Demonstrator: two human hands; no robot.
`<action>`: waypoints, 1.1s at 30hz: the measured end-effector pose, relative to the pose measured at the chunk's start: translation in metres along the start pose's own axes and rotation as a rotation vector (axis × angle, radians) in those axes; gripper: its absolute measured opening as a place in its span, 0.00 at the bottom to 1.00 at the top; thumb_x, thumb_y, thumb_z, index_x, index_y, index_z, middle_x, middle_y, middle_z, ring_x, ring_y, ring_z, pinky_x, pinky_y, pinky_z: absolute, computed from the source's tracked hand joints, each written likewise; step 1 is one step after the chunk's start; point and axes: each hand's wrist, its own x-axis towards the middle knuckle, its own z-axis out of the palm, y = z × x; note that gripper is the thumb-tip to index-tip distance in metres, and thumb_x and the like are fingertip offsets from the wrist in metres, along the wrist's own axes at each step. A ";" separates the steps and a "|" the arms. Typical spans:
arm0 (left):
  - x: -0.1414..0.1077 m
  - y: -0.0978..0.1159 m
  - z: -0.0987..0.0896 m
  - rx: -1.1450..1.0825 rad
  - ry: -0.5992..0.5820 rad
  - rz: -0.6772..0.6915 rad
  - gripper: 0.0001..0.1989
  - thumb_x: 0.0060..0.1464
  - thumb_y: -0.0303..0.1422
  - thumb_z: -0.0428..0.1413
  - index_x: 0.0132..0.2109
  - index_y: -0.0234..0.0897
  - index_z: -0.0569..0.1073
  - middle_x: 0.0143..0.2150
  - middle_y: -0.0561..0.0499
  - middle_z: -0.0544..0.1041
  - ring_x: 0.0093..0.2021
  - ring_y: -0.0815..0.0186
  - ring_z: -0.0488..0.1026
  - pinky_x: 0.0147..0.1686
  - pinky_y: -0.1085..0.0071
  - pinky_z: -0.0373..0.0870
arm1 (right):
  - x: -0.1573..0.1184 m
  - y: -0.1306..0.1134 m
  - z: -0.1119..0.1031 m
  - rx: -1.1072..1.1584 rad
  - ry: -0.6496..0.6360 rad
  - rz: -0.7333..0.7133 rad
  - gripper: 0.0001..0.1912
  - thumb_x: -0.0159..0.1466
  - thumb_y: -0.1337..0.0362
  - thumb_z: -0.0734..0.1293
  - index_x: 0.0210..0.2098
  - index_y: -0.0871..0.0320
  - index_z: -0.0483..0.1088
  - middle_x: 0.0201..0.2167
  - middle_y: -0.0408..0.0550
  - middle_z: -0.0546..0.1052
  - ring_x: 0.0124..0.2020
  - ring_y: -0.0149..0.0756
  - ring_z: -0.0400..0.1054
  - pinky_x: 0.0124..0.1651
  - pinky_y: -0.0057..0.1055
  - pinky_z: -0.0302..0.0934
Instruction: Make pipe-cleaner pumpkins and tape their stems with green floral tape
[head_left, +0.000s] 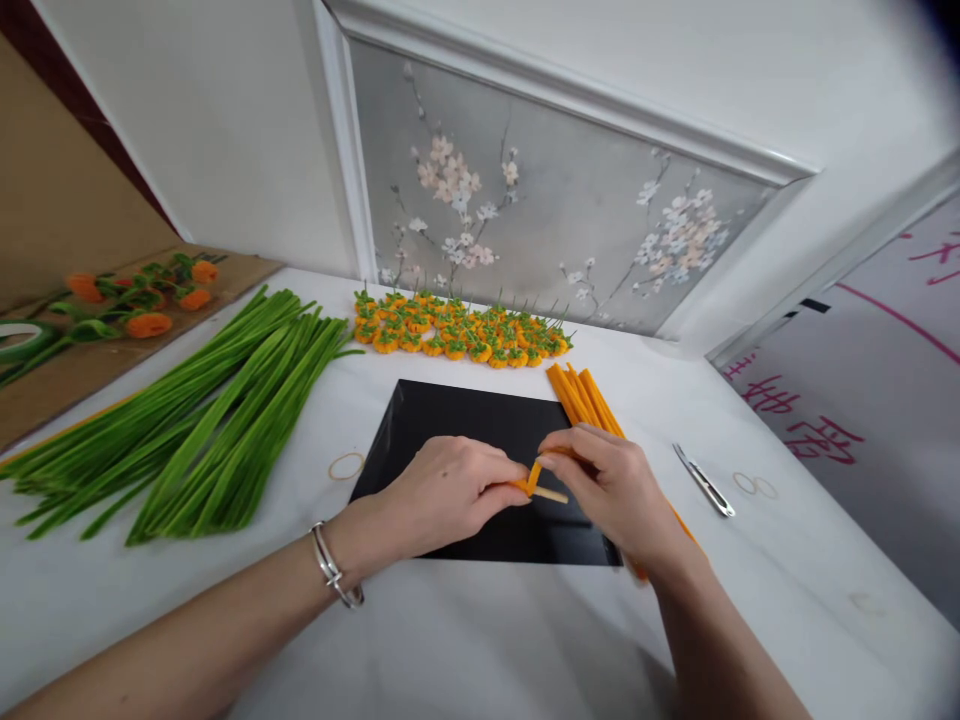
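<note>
Above a black mat (480,410), my left hand (450,490) pinches a thin pale wooden stick (553,495) together with the end of an orange pipe cleaner (535,476). My right hand (604,480) pinches the same pipe cleaner where it bends up from the stick. The orange strand looks wrapped partly round the stick; the rest is hidden by my fingers. Partly behind my right hand lies a bundle of straight orange pipe cleaners (585,398), its near end showing below my wrist.
Green pipe cleaners (225,410) lie in a big pile at left. Several small orange pumpkin-like pieces with green tops (457,328) stand along the wall. A utility knife (703,482) and rubber bands (754,486) lie at right. Cardboard (247,268) holds finished orange flowers (150,325) and green tape (22,342).
</note>
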 end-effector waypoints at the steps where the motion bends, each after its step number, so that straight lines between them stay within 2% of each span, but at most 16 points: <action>1: 0.000 0.000 0.000 0.003 -0.001 0.011 0.11 0.60 0.34 0.51 0.31 0.39 0.74 0.27 0.55 0.75 0.28 0.69 0.70 0.28 0.75 0.57 | 0.001 0.002 0.000 0.012 -0.011 0.017 0.06 0.64 0.65 0.64 0.32 0.56 0.72 0.29 0.43 0.75 0.30 0.31 0.68 0.35 0.26 0.60; 4: -0.001 0.000 0.003 0.006 0.010 0.023 0.11 0.60 0.33 0.51 0.31 0.39 0.74 0.26 0.55 0.74 0.28 0.69 0.70 0.28 0.75 0.57 | 0.002 0.008 0.001 0.034 -0.065 0.079 0.08 0.64 0.63 0.64 0.31 0.56 0.73 0.27 0.42 0.75 0.27 0.30 0.67 0.30 0.26 0.59; 7: -0.002 0.000 0.005 -0.025 0.055 -0.015 0.06 0.59 0.34 0.53 0.41 0.41 0.73 0.30 0.55 0.76 0.29 0.68 0.71 0.30 0.74 0.59 | 0.002 0.013 0.002 0.043 -0.166 0.128 0.11 0.65 0.61 0.62 0.31 0.57 0.73 0.24 0.41 0.73 0.25 0.29 0.65 0.28 0.25 0.57; 9: -0.002 0.000 0.006 -0.043 0.087 -0.039 0.09 0.58 0.34 0.54 0.45 0.41 0.72 0.32 0.55 0.77 0.29 0.68 0.72 0.30 0.74 0.60 | 0.001 0.015 0.002 0.045 -0.239 0.150 0.13 0.66 0.61 0.60 0.30 0.57 0.72 0.23 0.40 0.71 0.25 0.29 0.64 0.27 0.24 0.55; 12: -0.001 0.001 0.004 -0.044 0.108 -0.037 0.09 0.59 0.34 0.53 0.46 0.43 0.72 0.33 0.56 0.78 0.31 0.68 0.73 0.31 0.74 0.61 | 0.001 0.014 0.003 0.038 -0.302 0.149 0.14 0.67 0.63 0.59 0.27 0.57 0.70 0.22 0.39 0.69 0.24 0.28 0.62 0.27 0.24 0.54; 15: -0.001 0.001 0.003 -0.039 0.146 -0.027 0.09 0.59 0.33 0.52 0.45 0.43 0.74 0.35 0.55 0.79 0.33 0.68 0.74 0.33 0.74 0.62 | 0.000 0.011 0.004 0.008 -0.312 0.064 0.12 0.66 0.69 0.59 0.27 0.57 0.68 0.23 0.39 0.70 0.25 0.28 0.63 0.29 0.25 0.55; 18: -0.001 -0.001 0.003 -0.031 0.199 -0.046 0.10 0.60 0.32 0.51 0.44 0.43 0.76 0.37 0.55 0.80 0.35 0.67 0.74 0.34 0.74 0.64 | -0.002 0.007 0.006 -0.056 -0.323 -0.018 0.11 0.66 0.70 0.59 0.28 0.57 0.69 0.26 0.41 0.71 0.27 0.29 0.65 0.31 0.26 0.56; 27: 0.000 -0.011 0.003 -0.019 0.299 -0.144 0.10 0.59 0.32 0.52 0.44 0.44 0.77 0.38 0.56 0.80 0.35 0.68 0.75 0.35 0.74 0.66 | -0.008 -0.008 -0.004 -0.197 -0.392 -0.024 0.12 0.67 0.68 0.59 0.27 0.56 0.65 0.24 0.41 0.68 0.26 0.31 0.63 0.30 0.28 0.55; 33: 0.000 -0.015 0.004 0.050 0.303 -0.132 0.10 0.60 0.32 0.52 0.45 0.43 0.76 0.38 0.54 0.80 0.36 0.66 0.76 0.36 0.73 0.66 | -0.010 -0.012 -0.006 -0.195 -0.311 -0.069 0.13 0.67 0.68 0.58 0.27 0.57 0.66 0.24 0.43 0.69 0.26 0.31 0.64 0.29 0.29 0.57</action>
